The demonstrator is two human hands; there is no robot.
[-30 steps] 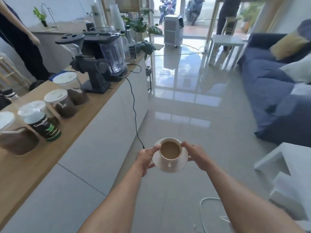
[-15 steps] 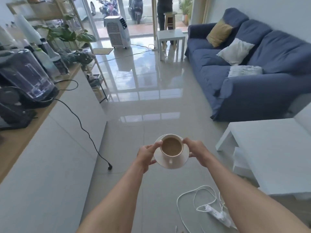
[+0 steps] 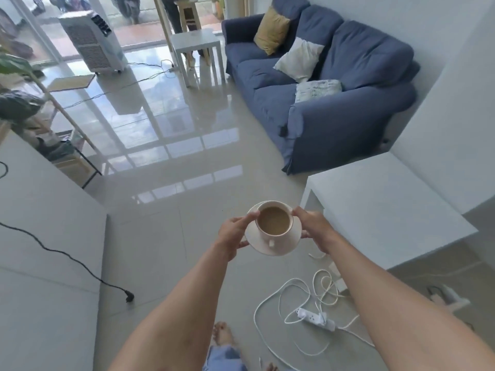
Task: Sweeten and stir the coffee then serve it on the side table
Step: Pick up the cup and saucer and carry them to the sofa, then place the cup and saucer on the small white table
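Observation:
A white cup of milky coffee (image 3: 273,221) stands on a white saucer (image 3: 286,245), carried in the air above the tiled floor. My left hand (image 3: 233,234) grips the saucer's left edge, with a finger against the cup's rim. My right hand (image 3: 313,228) holds the saucer's right edge. A low white side table (image 3: 380,207) stands just to the right of the cup, its top bare. A second small white table (image 3: 197,42) stands far off beside the sofa.
A blue sofa (image 3: 334,103) with cushions fills the upper right. A white power strip (image 3: 317,318) and tangled cord lie on the floor below my right arm. A black cable with plug (image 3: 129,295) trails from the white counter (image 3: 40,236) at left. A fan unit (image 3: 91,41) stands far back.
The view has swung right, away from the coffee counter, and the white side table has come close on the right. Both hands have kept hold of the saucer.

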